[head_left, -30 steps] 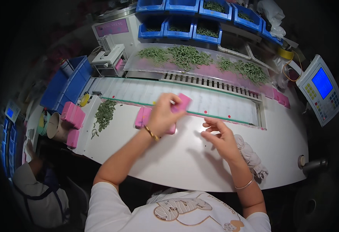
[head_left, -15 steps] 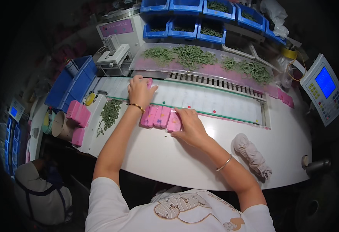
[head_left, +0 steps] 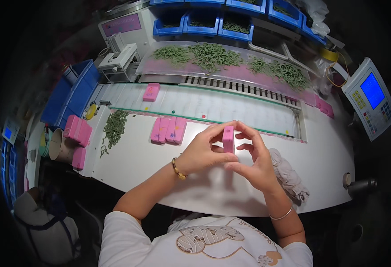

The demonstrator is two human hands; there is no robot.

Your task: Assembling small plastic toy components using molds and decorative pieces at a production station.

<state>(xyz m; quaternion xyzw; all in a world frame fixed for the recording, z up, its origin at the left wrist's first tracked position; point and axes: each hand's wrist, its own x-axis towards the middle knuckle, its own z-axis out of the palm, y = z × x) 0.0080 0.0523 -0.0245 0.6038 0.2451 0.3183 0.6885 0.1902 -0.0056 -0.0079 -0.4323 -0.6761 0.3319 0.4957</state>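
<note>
A pink rubber mould (head_left: pixel 228 140) stands on edge between my two hands above the white table. My left hand (head_left: pixel 202 151) is closed on it from the left, thumb at the near end and fingers at the far end. My right hand (head_left: pixel 255 162) curls around its right side, with index finger and thumb at its two ends. Several more pink moulds (head_left: pixel 169 130) stand close together on the table to the left of my hands. One pink mould (head_left: pixel 151 92) with a red mark lies on the white conveyor belt (head_left: pixel 191 104).
Green wax rings (head_left: pixel 215 58) lie on a clear tray beyond the belt; another pile (head_left: pixel 114 129) is at left. Blue bins (head_left: pixel 201 22) line the back. A control panel (head_left: pixel 371 95) stands at right, near a rolled beige cloth (head_left: pixel 287 173). More pink moulds (head_left: pixel 78 130) sit at left.
My left hand has left the mould on the belt and come right and nearer. The rightmost mould of the table row is now lifted and turned on edge between both hands.
</note>
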